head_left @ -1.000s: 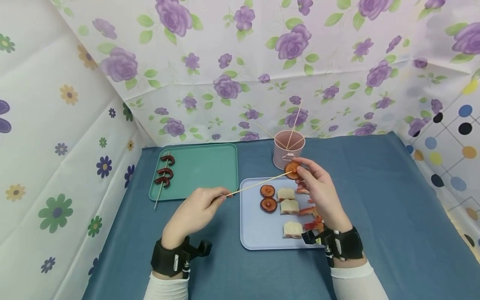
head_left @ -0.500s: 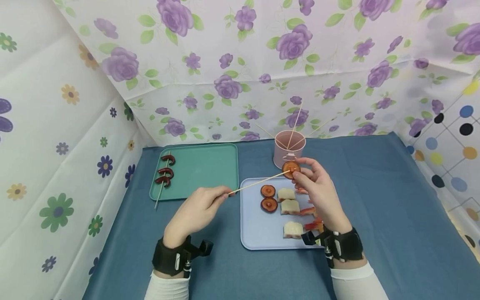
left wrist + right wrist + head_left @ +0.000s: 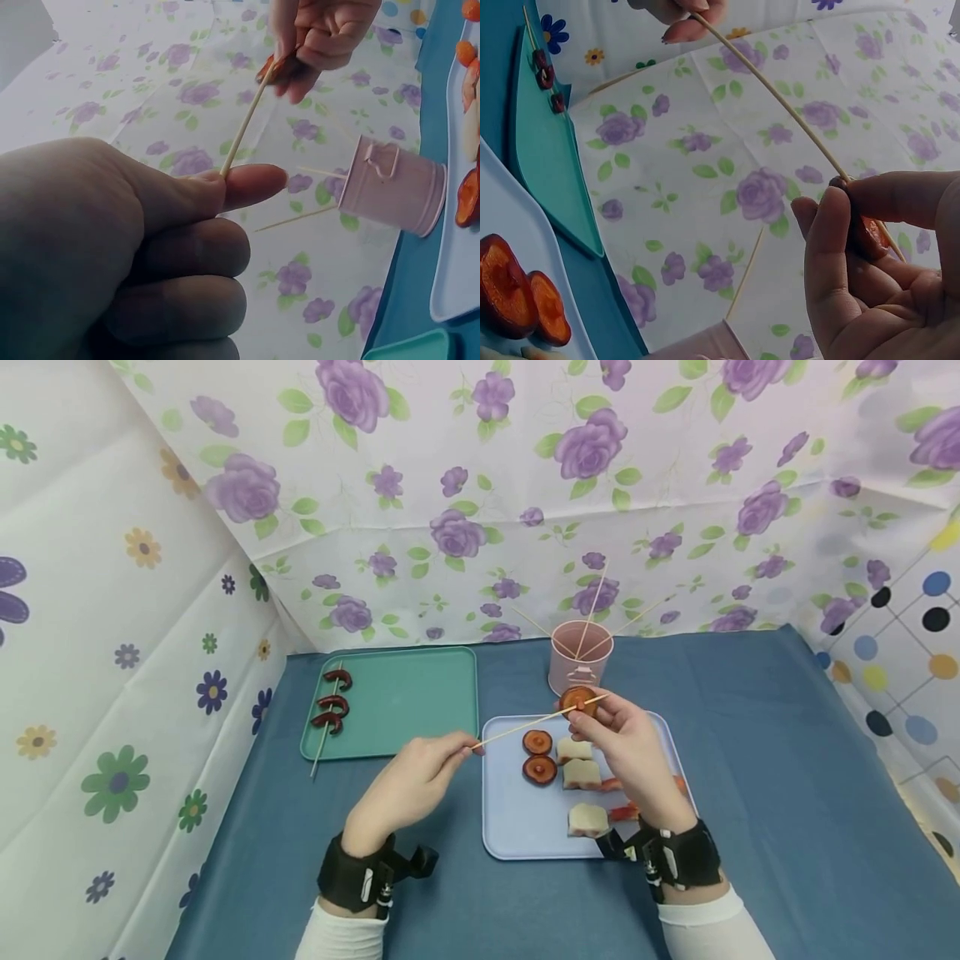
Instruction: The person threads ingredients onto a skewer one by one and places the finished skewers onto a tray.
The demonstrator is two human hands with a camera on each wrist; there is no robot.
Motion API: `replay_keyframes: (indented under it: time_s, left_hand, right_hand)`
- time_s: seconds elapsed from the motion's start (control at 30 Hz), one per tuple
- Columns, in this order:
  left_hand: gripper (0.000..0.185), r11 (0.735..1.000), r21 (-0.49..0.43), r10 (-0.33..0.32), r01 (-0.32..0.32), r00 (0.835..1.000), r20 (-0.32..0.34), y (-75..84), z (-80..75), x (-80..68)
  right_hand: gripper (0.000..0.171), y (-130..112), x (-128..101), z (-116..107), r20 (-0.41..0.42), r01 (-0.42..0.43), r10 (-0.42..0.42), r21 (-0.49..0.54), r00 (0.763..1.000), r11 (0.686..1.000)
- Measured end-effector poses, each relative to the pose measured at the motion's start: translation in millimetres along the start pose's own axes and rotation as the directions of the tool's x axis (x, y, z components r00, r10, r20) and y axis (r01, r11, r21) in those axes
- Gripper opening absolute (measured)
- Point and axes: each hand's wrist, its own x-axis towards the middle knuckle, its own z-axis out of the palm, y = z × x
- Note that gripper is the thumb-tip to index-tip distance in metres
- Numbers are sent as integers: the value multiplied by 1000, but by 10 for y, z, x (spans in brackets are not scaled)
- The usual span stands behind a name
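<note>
In the head view my left hand (image 3: pixel 412 785) pinches a thin wooden skewer (image 3: pixel 525 724) near its left end, between thumb and forefinger. My right hand (image 3: pixel 630 752) holds a brown mushroom (image 3: pixel 577 702) with an orange underside, above the blue tray's far edge. The skewer runs through the mushroom, and its tip shows past the far side. From the right wrist view, thumb and fingertips grip the mushroom (image 3: pixel 866 232) by its edges, with the skewer tip out beyond it. Two similar mushrooms (image 3: pixel 539 769) lie on the light blue tray (image 3: pixel 517 839).
Pale blocks (image 3: pixel 587 819) and red-orange pieces (image 3: pixel 624 812) share the blue tray. A pink bucket (image 3: pixel 564 672) with several skewers stands behind it. At left, a green tray (image 3: pixel 405 702) bears a skewer with dark red curled pieces (image 3: pixel 332 702). A flowered cloth hangs behind.
The skewer tip, earlier at the mushroom's face, now sticks out beyond it. My left hand has moved slightly right; my right hand has shifted slightly left, its fingers regripping the mushroom.
</note>
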Motion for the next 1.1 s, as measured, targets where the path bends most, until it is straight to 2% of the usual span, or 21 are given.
replay_keyframes:
  time_s: [0.13, 0.33, 0.57, 0.67, 1.1]
  left_hand:
    - [26, 1000, -11, 8, -8, 1000, 14, 48, 39, 22]
    - [24, 1000, -31, 2, -1, 999, 39, 94, 127, 71]
    - [23, 998, -55, 17, -14, 999, 52, 112, 213, 107]
    - [22, 999, -51, 16, -13, 999, 48, 114, 221, 108]
    - [21, 999, -46, 19, -18, 999, 44, 122, 200, 96]
  right_hand:
    - [35, 19, -6, 91, 46, -18, 19, -33, 999, 999]
    - [36, 80, -25, 322, 127, -22, 34, -97, 991, 995]
    - [35, 149, -51, 559, 230, -10, 31, -94, 973, 996]
    - [41, 159, -60, 590, 234, -5, 27, -95, 972, 995]
    - [39, 170, -56, 584, 242, -15, 37, -91, 970, 996]
